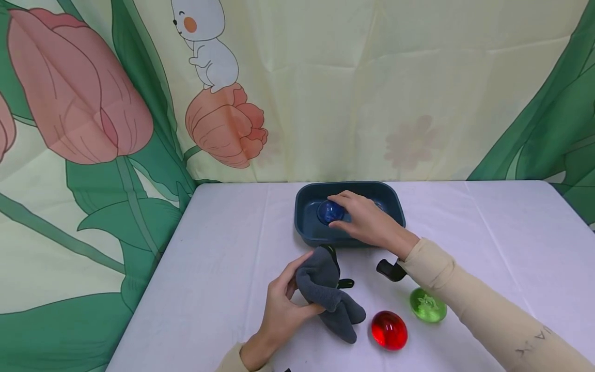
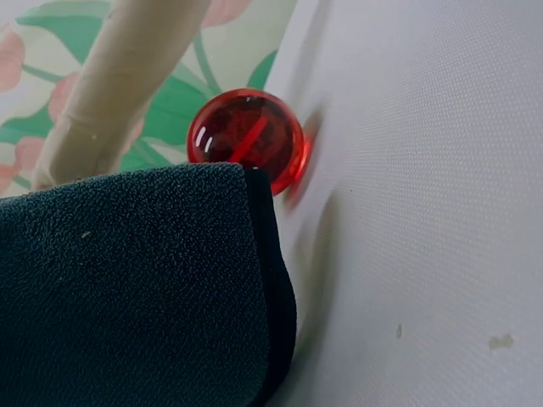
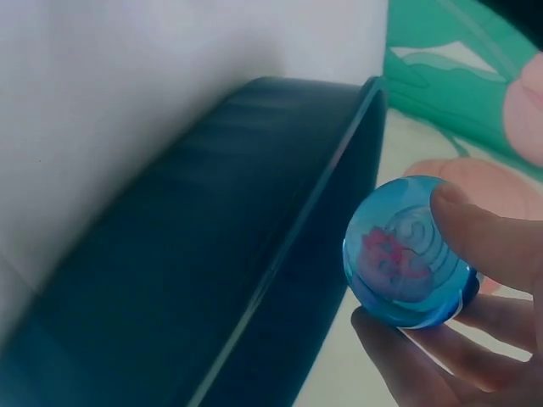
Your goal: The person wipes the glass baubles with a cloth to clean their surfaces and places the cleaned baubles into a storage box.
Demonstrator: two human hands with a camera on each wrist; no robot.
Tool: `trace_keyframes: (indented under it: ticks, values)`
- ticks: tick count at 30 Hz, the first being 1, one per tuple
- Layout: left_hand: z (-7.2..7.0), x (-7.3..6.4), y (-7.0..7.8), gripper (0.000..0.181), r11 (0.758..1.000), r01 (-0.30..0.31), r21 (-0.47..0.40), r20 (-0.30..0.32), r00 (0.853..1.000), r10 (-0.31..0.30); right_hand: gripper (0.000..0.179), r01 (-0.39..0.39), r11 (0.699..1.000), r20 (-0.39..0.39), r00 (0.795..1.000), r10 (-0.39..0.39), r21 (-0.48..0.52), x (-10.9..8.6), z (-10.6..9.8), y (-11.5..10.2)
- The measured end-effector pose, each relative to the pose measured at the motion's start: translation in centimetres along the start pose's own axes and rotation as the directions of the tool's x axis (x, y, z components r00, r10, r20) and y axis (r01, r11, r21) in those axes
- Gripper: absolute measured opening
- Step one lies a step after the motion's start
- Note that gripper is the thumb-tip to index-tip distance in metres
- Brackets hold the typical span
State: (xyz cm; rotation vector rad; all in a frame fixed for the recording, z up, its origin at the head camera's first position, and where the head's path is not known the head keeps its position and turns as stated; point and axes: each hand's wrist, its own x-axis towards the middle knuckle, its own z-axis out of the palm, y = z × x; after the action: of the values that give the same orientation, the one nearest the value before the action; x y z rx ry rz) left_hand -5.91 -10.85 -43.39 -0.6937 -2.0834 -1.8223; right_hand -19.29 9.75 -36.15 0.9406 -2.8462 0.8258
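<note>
My right hand (image 1: 364, 219) pinches a blue glass ball (image 1: 329, 212) between thumb and fingers, over the left part of a dark blue tray (image 1: 304, 227). Up close in the right wrist view, the glass ball (image 3: 407, 254) is see-through, with a pink shape and a pale swirl inside. The tray's rim runs just left of it there. Below the tray, my left hand (image 1: 288, 305) grips a folded dark grey cloth (image 1: 321, 281), whose ends hang toward the right. The cloth (image 2: 144, 288) fills the lower left of the left wrist view and hides that hand.
A red glass piece (image 1: 389, 330) sits right of the cloth, and a green glass piece (image 1: 427, 306) lies beyond it, near the right sleeve (image 1: 465, 289). A black device (image 1: 390, 269) is by the right wrist. Behind the white-covered table (image 1: 232, 237) hangs a printed curtain (image 1: 325, 103).
</note>
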Motion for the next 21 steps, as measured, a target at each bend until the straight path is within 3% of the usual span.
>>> trace_keyframes:
  ticks: [5, 11, 21]
  values:
    - [0.0, -0.1, -0.1, 0.079, 1.0, 0.0, -0.004, 0.007, 1.0, 0.0, 0.06, -0.04, 0.999, 0.045, 0.998, 0.04, -0.007, 0.7, 0.6, 0.3]
    - [0.0, -0.1, 0.1, 0.077, 0.998, 0.061, -0.003, 0.012, 0.998, -0.061, 0.06, -0.072, 0.997, 0.088, 0.993, 0.074, -0.025, 1.4, 1.5, 1.0]
    - [0.1, -0.2, 0.2, 0.081, 0.995, 0.096, 0.001, 0.017, 0.995, -0.096, 0.059, -0.072, 0.995, 0.181, 0.98, 0.083, -0.066, 1.9, 2.3, 2.0]
